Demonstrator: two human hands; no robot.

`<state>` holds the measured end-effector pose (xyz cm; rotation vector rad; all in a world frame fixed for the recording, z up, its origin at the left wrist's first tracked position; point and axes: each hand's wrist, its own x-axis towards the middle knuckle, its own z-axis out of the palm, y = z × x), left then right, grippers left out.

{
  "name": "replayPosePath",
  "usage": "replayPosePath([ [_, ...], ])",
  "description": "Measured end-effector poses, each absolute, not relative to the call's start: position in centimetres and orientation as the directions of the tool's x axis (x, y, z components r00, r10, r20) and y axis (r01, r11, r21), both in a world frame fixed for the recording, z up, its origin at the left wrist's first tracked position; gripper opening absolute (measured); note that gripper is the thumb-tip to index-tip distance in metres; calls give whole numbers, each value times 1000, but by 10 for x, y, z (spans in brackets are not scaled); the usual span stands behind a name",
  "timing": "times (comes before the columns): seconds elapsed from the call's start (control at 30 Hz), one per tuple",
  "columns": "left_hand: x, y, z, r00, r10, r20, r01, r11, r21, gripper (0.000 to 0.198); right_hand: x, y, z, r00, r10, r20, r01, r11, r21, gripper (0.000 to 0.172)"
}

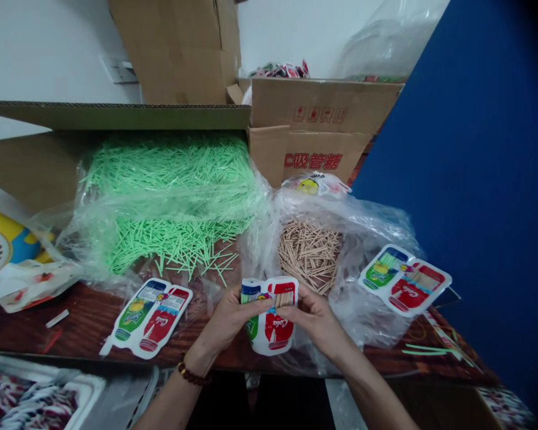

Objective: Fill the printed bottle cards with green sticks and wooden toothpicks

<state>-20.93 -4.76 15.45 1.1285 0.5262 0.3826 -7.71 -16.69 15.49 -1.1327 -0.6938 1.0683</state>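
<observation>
We hold a printed packet [278,334] between both hands, on the near side of the heap of brown sticks [311,254], with its face turned up toward us. Green sticks show in its left half, brown ones in its red Cola half.

Our left hand [228,313] comes in from the near left of the heap, its forearm slanting up and inward, a beaded bracelet [192,371] at the wrist. Its thumb lies nearly flat across the packet's upper front, tip pointing right, while its other fingers go behind the left edge, mostly hidden; the grip is closed to the packet's thickness.

Our right hand [316,313] reaches in from the near right of the heap, forearm slanting up and to the left. Its thumb presses across the red half, the tip close to the left thumb's, and the fingers [307,298] curl around the right edge, pinched on the same packet.

Left of the heap, we see green sticks [174,239] spread in clear plastic. A second packet [147,316] lies on the tabletop [85,322] to the heap's near left; a third packet [406,279] rests on plastic sheeting [363,310] to its right.
</observation>
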Motion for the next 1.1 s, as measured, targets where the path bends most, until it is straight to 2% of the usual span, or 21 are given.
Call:
replayPosePath([
  [0.13, -210, -47, 150, 790, 573, -216, -49, 411, 910, 14, -87, -166, 153, 395, 905, -157, -445, 39, -895, 31],
  [0.33, -208, -47, 152, 747, 632, -209, -70, 386, 920, 16, -84, -166, 156, 455, 882, -124, -384, 69, -921, 27],
  [0.5, -200, -53, 153, 725, 673, -150, -99, 317, 943, 13, -81, -170, 153, 462, 873, -156, -458, 84, -885, 32],
  [0.7, -194, -55, 156, 782, 578, -232, -33, 410, 911, 18, -71, -180, 157, 490, 868, -83, -376, 124, -918, 33],
  [0.83, -192, -56, 158, 774, 592, -225, -28, 387, 921, 16, -65, -184, 157, 457, 880, -132, -431, 90, -898, 39],
  [0.97, -190, -59, 157, 764, 603, -230, -34, 393, 919, 18, -64, -186, 153, 538, 830, -148, -399, 96, -912, 32],
  [1.1, -189, -59, 161, 808, 531, -256, 31, 396, 918, 21, -66, -187, 153, 541, 831, -133, -370, 93, -925, 31],
])
